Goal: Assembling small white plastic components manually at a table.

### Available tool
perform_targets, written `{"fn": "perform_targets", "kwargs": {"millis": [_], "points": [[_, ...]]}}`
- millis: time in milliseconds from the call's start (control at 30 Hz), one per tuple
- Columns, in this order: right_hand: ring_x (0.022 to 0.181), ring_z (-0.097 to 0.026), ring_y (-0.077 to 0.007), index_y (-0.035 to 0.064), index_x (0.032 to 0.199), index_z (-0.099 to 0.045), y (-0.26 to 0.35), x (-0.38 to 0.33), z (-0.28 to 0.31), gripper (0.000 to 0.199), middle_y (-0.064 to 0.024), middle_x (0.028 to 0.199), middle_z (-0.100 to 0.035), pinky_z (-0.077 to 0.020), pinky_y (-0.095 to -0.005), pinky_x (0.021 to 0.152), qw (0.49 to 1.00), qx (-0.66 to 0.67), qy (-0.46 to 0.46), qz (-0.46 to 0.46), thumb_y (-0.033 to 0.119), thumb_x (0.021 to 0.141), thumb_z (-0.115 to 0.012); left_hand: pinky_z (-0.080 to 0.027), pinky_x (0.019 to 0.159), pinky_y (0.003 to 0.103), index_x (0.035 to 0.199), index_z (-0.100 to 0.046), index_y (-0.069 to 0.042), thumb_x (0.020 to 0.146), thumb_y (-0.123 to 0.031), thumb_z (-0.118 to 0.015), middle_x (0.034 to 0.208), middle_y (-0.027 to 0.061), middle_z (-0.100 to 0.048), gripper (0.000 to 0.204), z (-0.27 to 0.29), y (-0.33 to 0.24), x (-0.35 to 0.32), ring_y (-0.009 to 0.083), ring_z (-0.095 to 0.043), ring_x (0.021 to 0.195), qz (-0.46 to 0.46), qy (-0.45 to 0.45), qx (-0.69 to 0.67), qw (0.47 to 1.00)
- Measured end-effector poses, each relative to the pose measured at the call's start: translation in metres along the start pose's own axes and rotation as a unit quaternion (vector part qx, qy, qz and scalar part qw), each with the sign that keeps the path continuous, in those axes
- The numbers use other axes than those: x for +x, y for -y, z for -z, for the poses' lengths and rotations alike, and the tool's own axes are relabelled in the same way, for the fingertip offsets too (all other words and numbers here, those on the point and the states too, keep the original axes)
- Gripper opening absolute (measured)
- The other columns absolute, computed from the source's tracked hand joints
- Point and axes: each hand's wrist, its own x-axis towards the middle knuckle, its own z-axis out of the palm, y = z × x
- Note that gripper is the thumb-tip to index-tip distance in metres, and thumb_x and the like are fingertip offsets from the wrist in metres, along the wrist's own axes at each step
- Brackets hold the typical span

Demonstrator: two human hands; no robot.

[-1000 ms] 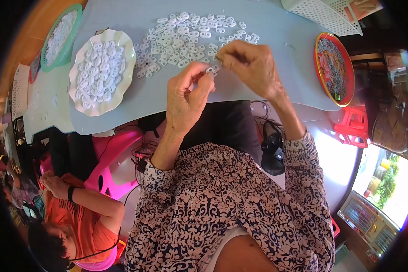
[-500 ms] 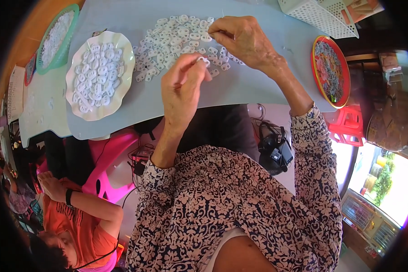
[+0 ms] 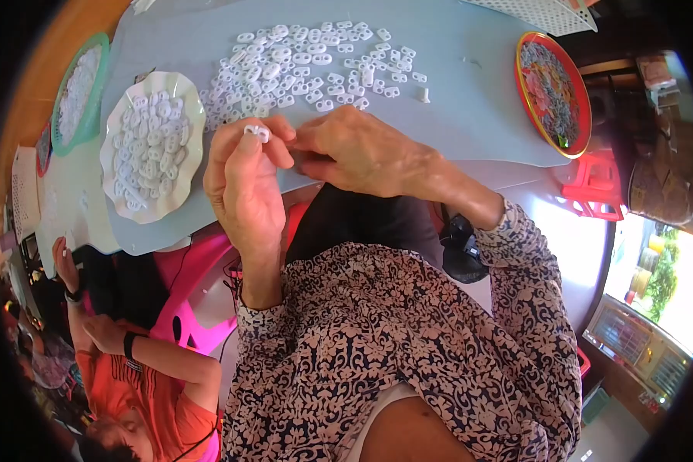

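Between the thumb and fingers of my left hand (image 3: 246, 189) is a small white plastic piece with two holes (image 3: 259, 133), held just off the table's near edge. My right hand (image 3: 369, 154) is close beside it on the right, thumb and fingers pinched together at the left hand's fingertips. Whatever the right fingers grip is hidden. Beyond both hands lies a loose pile of similar white pieces (image 3: 300, 58) on the grey table (image 3: 470, 108). To the left, a cream wavy-edged dish (image 3: 198, 123) holds many more of them.
A red and yellow tray (image 3: 584, 108) of small grey parts sits at the table's right. Green basket (image 3: 102, 65) with white bits stands far left; a white perforated basket (image 3: 554, 17) is at the far right. A person in an orange shirt (image 3: 158, 393) is at lower left.
My right hand has come back from the pile, nearer and to the left, beside my left hand. My left hand has moved left and nearer, still pinching a white piece.
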Motion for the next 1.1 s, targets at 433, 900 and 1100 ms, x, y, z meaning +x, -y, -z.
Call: {"fn": "perform_targets", "kwargs": {"millis": [433, 900, 1100], "points": [[0.058, -0.057, -0.0175, 0.0005, 0.088, -0.065, -0.044, -0.015, 0.048, 0.009, -0.0104, 0.074, -0.065, -0.0466, -0.0296, 0.056, 0.951, -0.108, -0.282, -0.071, 0.008, 0.082, -0.063, -0.04, 0.076, 0.027, 0.093, -0.062, 0.002, 0.089, -0.008, -0.053, 0.085, 0.0097, -0.06, 0.014, -0.011, 0.032, 0.0, 0.012, -0.054, 0.074, 0.121, 0.008, -0.003, 0.993], [0.06, -0.057, -0.0243, 0.0008, 0.08, -0.062, -0.064, 0.017, 0.067, 0.009, -0.0107, 0.07, -0.06, -0.0457, -0.0353, 0.058, 0.962, -0.174, -0.202, -0.059, 0.009, 0.079, -0.06, -0.039, 0.068, 0.023, 0.092, -0.062, 0.002, 0.089, -0.01, -0.053, 0.083, 0.0065, -0.06, 0.015, -0.017, 0.029, 0.005, 0.0096, -0.053, 0.069, 0.117, 0.041, 0.115, 0.986], [0.055, -0.052, -0.0217, 0.0002, 0.078, -0.061, -0.07, 0.042, 0.079, 0.006, -0.0096, 0.065, -0.058, -0.0435, -0.0345, 0.055, 0.957, -0.147, -0.244, -0.063, 0.006, 0.078, -0.059, -0.037, 0.059, 0.021, 0.095, -0.06, 0.002, 0.09, -0.008, -0.052, 0.073, 0.0016, -0.057, 0.014, -0.02, 0.021, -0.001, 0.0066, -0.049, 0.068, 0.123, 0.075, 0.167, 0.975]]}}
